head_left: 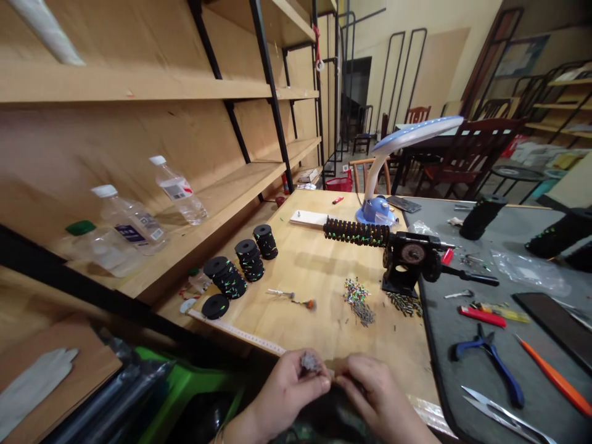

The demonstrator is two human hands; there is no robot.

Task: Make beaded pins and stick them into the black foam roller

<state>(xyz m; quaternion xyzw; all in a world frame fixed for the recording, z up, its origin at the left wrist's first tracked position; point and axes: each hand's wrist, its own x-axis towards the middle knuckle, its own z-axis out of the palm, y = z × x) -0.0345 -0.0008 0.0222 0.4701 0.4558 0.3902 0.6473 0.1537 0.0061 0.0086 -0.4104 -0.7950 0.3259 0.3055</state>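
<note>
At the table's front edge, my left hand is closed around a small grey fluffy tuft. My right hand is closed in a pinch close beside the left fingertips; what it grips is too small to make out. Beyond the hands lie a pile of coloured beads and a heap of small grey pieces. To the left of these are an orange-tipped tuft and a thin pale stick. Brass-coloured bits lie under a black clamp device.
A rod of black foam discs juts left from the device. Black foam spools stand at the left edge. A blue lamp is behind. On the grey mat lie blue pliers, scissors and an orange tool. Bottles stand on the shelf.
</note>
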